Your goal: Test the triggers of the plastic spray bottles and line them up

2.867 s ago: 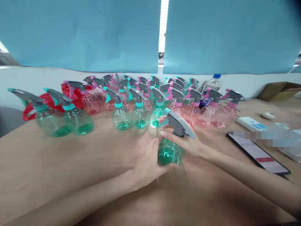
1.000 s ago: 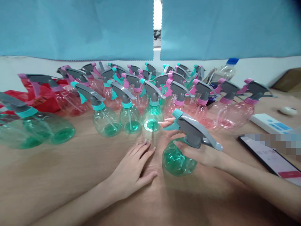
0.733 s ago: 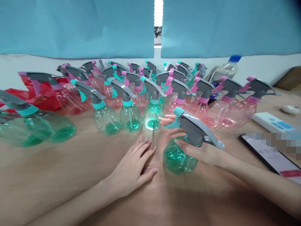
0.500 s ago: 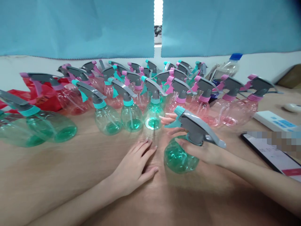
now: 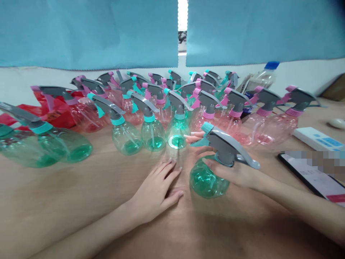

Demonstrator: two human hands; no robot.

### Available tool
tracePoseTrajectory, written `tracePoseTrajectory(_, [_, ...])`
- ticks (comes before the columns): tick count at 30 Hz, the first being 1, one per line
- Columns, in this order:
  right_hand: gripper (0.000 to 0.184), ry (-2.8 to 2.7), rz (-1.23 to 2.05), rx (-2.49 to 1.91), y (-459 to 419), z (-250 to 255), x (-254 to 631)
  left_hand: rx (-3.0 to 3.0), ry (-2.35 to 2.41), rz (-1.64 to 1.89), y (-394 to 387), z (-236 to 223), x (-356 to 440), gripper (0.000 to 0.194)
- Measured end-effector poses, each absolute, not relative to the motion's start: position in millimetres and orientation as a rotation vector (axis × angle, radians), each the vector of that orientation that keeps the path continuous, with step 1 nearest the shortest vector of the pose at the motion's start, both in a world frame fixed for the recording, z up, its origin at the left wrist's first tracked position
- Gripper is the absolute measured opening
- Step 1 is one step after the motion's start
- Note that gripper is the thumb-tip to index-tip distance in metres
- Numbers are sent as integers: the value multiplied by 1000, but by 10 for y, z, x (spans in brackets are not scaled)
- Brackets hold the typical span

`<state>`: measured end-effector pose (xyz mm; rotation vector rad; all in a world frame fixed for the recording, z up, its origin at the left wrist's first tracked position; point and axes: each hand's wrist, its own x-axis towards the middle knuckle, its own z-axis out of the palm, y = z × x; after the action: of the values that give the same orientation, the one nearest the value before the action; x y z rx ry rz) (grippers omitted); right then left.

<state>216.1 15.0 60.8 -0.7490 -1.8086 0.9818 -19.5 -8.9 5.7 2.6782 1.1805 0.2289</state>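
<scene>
A green spray bottle (image 5: 208,180) with a grey and turquoise trigger head sits in the grip of my right hand (image 5: 237,172). My right thumb lies across its near side, and the fingers reach round behind it. Green liquid shows inside, and the bottle leans a little. My left hand (image 5: 157,190) rests palm down on the wooden table (image 5: 81,212), fingers stretched out, just left of the held bottle and apart from it. Beyond my hands stand more green spray bottles (image 5: 153,135) and pink spray bottles (image 5: 280,124) in rows, several of each.
Two green bottles (image 5: 66,144) overlap at the left, by a red plastic bag (image 5: 58,113). On the right lie a phone (image 5: 307,176), a white box (image 5: 318,138) and a white mouse (image 5: 336,123). A blue-capped bottle (image 5: 264,77) and a cardboard box (image 5: 334,88) stand farther back.
My left hand has let go of the green spray bottle and come down flat on the table to its left. My right hand keeps hold of it. Lately only the view shifts slightly.
</scene>
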Motion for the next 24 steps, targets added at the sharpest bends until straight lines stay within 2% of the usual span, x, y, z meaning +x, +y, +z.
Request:
tracePoseTrajectory(18, [47,-1863,915,-750,159,666,2146,2684,1182,212,-86,40,-205,57])
tracePoseTrajectory(24, [32,-1905,882,-779,150,686,2150,2702,1171,218,-82,50,-205,56])
